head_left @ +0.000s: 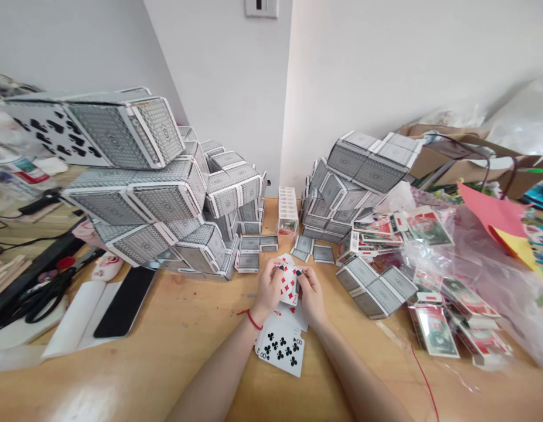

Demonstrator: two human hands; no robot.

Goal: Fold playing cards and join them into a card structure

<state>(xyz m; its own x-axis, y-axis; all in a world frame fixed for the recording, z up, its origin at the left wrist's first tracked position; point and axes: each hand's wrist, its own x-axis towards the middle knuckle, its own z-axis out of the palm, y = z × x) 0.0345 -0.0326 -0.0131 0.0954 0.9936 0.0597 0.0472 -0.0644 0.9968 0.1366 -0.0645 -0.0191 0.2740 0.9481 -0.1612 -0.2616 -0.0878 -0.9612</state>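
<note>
My left hand [267, 287] and my right hand [311, 293] meet over the middle of the wooden table [183, 363]. Between them they pinch a playing card with red diamonds [289, 283], each hand closed on one side of it. Under the hands lies a small loose pile of cards, an eight of clubs [282, 347] on top and face up. A red string is tied round my left wrist.
Large blocks built of grey-backed cards [139, 187] stack at the left and more [363, 167] at the back right. Card boxes and plastic wrap [433, 293] spread on the right. A dark phone [125, 300], a booklet and scissors [47, 296] lie at the left.
</note>
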